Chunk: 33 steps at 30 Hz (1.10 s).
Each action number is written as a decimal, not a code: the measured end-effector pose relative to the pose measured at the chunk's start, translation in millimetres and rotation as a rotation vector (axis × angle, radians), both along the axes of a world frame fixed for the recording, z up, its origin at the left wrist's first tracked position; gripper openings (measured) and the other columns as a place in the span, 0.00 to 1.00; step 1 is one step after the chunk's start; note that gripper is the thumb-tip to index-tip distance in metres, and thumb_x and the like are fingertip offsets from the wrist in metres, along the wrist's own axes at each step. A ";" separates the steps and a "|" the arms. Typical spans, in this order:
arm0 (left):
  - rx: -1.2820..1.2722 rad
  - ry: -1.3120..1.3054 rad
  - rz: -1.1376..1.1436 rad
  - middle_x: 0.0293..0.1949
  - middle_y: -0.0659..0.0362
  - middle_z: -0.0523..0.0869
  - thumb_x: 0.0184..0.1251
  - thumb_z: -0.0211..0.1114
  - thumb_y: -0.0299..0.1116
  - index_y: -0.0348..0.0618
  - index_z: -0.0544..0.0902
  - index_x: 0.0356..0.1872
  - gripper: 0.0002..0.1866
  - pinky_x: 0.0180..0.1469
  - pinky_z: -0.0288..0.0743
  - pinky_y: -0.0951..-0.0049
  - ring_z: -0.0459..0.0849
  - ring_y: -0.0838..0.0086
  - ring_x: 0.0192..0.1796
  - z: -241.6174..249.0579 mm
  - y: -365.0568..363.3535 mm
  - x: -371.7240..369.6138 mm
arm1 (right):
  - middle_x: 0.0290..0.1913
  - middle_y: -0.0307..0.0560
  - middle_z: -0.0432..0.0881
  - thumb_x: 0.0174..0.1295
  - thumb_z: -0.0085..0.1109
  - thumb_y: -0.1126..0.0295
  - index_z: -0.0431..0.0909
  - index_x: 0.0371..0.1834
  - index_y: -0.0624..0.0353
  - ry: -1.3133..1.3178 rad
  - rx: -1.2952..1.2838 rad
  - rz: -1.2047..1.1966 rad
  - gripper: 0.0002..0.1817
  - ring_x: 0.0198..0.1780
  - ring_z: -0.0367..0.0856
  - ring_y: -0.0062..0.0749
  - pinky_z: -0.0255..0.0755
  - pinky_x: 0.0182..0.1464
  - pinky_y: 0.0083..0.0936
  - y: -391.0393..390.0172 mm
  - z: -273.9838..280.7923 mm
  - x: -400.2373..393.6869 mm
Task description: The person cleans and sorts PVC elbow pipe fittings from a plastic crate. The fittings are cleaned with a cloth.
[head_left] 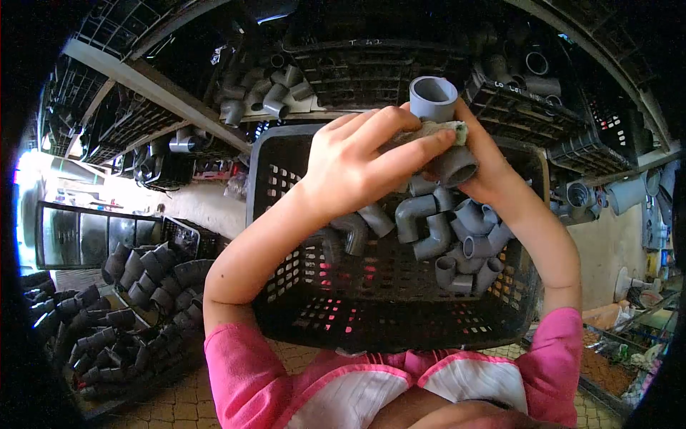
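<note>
Hands (341, 161) around fitting (433, 109), "T 42" crate (350, 80)

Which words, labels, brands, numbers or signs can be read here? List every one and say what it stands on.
"T 42": pale marking on the rim of the top middle black crate.
"CO LOI": pale marking on the rim of the upper right black crate; the characters after it are too small and blurred to read.
The held grey fitting shows no readable text.

The sleeves (249, 379) are pink, the basket (400, 314) black, the pipe fittings (433, 236) grey.
</note>
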State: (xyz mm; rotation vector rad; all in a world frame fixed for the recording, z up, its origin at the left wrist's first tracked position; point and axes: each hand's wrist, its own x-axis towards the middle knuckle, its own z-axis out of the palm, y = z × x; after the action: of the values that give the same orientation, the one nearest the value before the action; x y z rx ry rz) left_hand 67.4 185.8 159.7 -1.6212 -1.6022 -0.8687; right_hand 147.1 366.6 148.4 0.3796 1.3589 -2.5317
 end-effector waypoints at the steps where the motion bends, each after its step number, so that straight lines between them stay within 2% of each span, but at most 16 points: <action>1: -0.021 -0.034 0.002 0.35 0.58 0.84 0.47 0.74 0.26 0.54 0.88 0.46 0.20 0.28 0.80 0.72 0.85 0.71 0.28 3.3 -1.9 3.7 | 0.56 0.43 0.81 0.75 0.34 0.39 0.73 0.63 0.53 0.023 -0.009 -0.010 0.32 0.54 0.81 0.31 0.78 0.55 0.29 -1.8 -1.0 3.9; 4: -0.071 -0.195 -0.044 0.35 0.57 0.84 0.51 0.74 0.25 0.51 0.88 0.46 0.18 0.30 0.81 0.70 0.85 0.69 0.30 -7.0 0.3 -3.5 | 0.56 0.43 0.80 0.75 0.33 0.39 0.73 0.63 0.53 -0.084 0.045 -0.040 0.33 0.55 0.80 0.30 0.78 0.55 0.29 -1.7 37.5 7.6; 5: -0.040 -0.247 -0.049 0.33 0.65 0.80 0.53 0.73 0.31 0.58 0.87 0.48 0.18 0.27 0.80 0.71 0.84 0.71 0.26 -12.2 3.4 -8.6 | 0.52 0.41 0.81 0.73 0.33 0.36 0.73 0.63 0.52 -0.041 -0.002 -0.186 0.35 0.52 0.81 0.29 0.78 0.54 0.29 0.8 19.9 -2.7; 8: 0.018 -0.242 -0.098 0.32 0.64 0.80 0.53 0.73 0.31 0.57 0.87 0.48 0.19 0.27 0.80 0.69 0.84 0.70 0.26 -8.8 8.4 -4.8 | 0.45 0.38 0.81 0.72 0.35 0.34 0.76 0.57 0.52 0.047 0.231 -0.230 0.34 0.46 0.81 0.26 0.78 0.49 0.28 -4.3 30.9 -2.4; 9: -0.064 -0.223 -0.139 0.34 0.59 0.84 0.52 0.75 0.27 0.48 0.87 0.47 0.18 0.30 0.81 0.70 0.85 0.68 0.30 -3.5 1.4 3.8 | 0.39 0.36 0.80 0.72 0.37 0.35 0.78 0.49 0.52 0.156 0.131 -0.103 0.32 0.41 0.79 0.23 0.77 0.44 0.26 0.5 16.6 -3.8; 10: -0.150 -0.165 -0.098 0.33 0.61 0.83 0.50 0.76 0.29 0.49 0.88 0.46 0.18 0.28 0.80 0.71 0.84 0.70 0.28 3.6 -1.1 13.2 | 0.39 0.35 0.80 0.72 0.37 0.35 0.78 0.47 0.52 0.097 0.142 -0.141 0.31 0.40 0.79 0.22 0.76 0.43 0.25 -0.3 11.7 -4.9; 12: -0.106 -0.049 -0.070 0.32 0.62 0.83 0.50 0.76 0.30 0.50 0.88 0.45 0.18 0.26 0.79 0.71 0.84 0.71 0.27 -0.1 0.9 15.5 | 0.37 0.34 0.79 0.72 0.38 0.36 0.77 0.43 0.51 -0.029 0.164 -0.212 0.30 0.39 0.78 0.21 0.75 0.41 0.24 -4.0 5.0 -5.3; 16: -0.025 -0.144 -0.060 0.32 0.60 0.84 0.49 0.76 0.25 0.47 0.88 0.45 0.19 0.26 0.80 0.71 0.85 0.71 0.27 -3.6 1.1 -4.0 | 0.35 0.38 0.79 0.72 0.37 0.36 0.77 0.46 0.55 0.211 0.065 -0.314 0.33 0.36 0.78 0.23 0.76 0.40 0.25 -2.9 34.7 -0.1; 20: -0.058 -0.033 -0.133 0.34 0.60 0.85 0.49 0.73 0.28 0.51 0.88 0.48 0.20 0.29 0.81 0.71 0.85 0.71 0.29 7.2 -2.5 10.1 | 0.37 0.40 0.80 0.72 0.34 0.35 0.76 0.50 0.57 0.141 0.160 -0.236 0.35 0.37 0.79 0.25 0.77 0.42 0.25 -4.0 29.7 -3.4; 22: -0.060 0.062 -0.049 0.35 0.61 0.84 0.47 0.70 0.31 0.54 0.88 0.48 0.22 0.29 0.81 0.72 0.85 0.72 0.29 7.6 -1.3 16.7 | 0.44 0.41 0.80 0.72 0.36 0.36 0.76 0.51 0.58 0.062 0.139 -0.154 0.34 0.45 0.80 0.25 0.78 0.48 0.26 -3.6 18.0 -2.0; 25: -0.050 0.055 -0.013 0.35 0.61 0.84 0.45 0.71 0.31 0.56 0.89 0.48 0.22 0.26 0.78 0.74 0.84 0.73 0.28 5.3 -2.4 1.0 | 0.48 0.46 0.81 0.73 0.42 0.41 0.74 0.59 0.63 0.229 0.025 -0.086 0.33 0.48 0.81 0.28 0.79 0.50 0.29 1.0 30.6 11.2; 28: 0.067 0.149 -0.016 0.35 0.61 0.84 0.45 0.71 0.31 0.58 0.89 0.48 0.23 0.26 0.77 0.75 0.83 0.74 0.27 -1.2 -4.5 -11.3 | 0.55 0.55 0.80 0.74 0.47 0.51 0.68 0.66 0.70 0.357 -0.244 0.212 0.31 0.54 0.82 0.36 0.81 0.55 0.30 18.2 28.3 2.4; 30: 0.110 0.195 -0.039 0.34 0.62 0.84 0.46 0.70 0.32 0.60 0.89 0.48 0.23 0.26 0.76 0.76 0.82 0.75 0.27 -0.8 0.1 -0.2 | 0.60 0.57 0.77 0.75 0.47 0.53 0.66 0.67 0.69 0.185 0.099 0.168 0.30 0.56 0.81 0.39 0.80 0.58 0.31 18.6 16.2 -3.0; 31: 0.047 0.206 -0.013 0.34 0.63 0.83 0.46 0.70 0.34 0.61 0.88 0.48 0.22 0.27 0.77 0.78 0.81 0.77 0.27 1.0 -4.3 8.7 | 0.63 0.56 0.75 0.75 0.48 0.53 0.66 0.68 0.67 0.041 -0.172 0.206 0.29 0.57 0.81 0.40 0.80 0.59 0.32 12.7 7.4 -8.4; 32: 0.045 0.264 0.000 0.33 0.63 0.82 0.46 0.70 0.35 0.63 0.88 0.49 0.23 0.27 0.76 0.80 0.80 0.78 0.26 1.9 -3.4 12.1 | 0.60 0.57 0.77 0.76 0.45 0.54 0.69 0.65 0.68 0.231 -0.044 0.091 0.27 0.57 0.81 0.39 0.80 0.59 0.32 6.4 10.3 8.1; 33: 0.047 0.289 0.008 0.33 0.63 0.82 0.46 0.70 0.34 0.63 0.88 0.49 0.23 0.27 0.75 0.80 0.80 0.78 0.26 3.3 -2.9 11.5 | 0.59 0.57 0.78 0.76 0.45 0.55 0.70 0.64 0.68 0.276 -0.023 0.082 0.26 0.56 0.81 0.39 0.80 0.60 0.32 6.0 6.2 8.8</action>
State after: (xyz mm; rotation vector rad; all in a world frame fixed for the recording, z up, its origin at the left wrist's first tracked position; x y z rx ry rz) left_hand 78.9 182.9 163.0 -1.6238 -1.3760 -0.6295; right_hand 155.9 372.6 154.6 -0.0327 1.4032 -2.6008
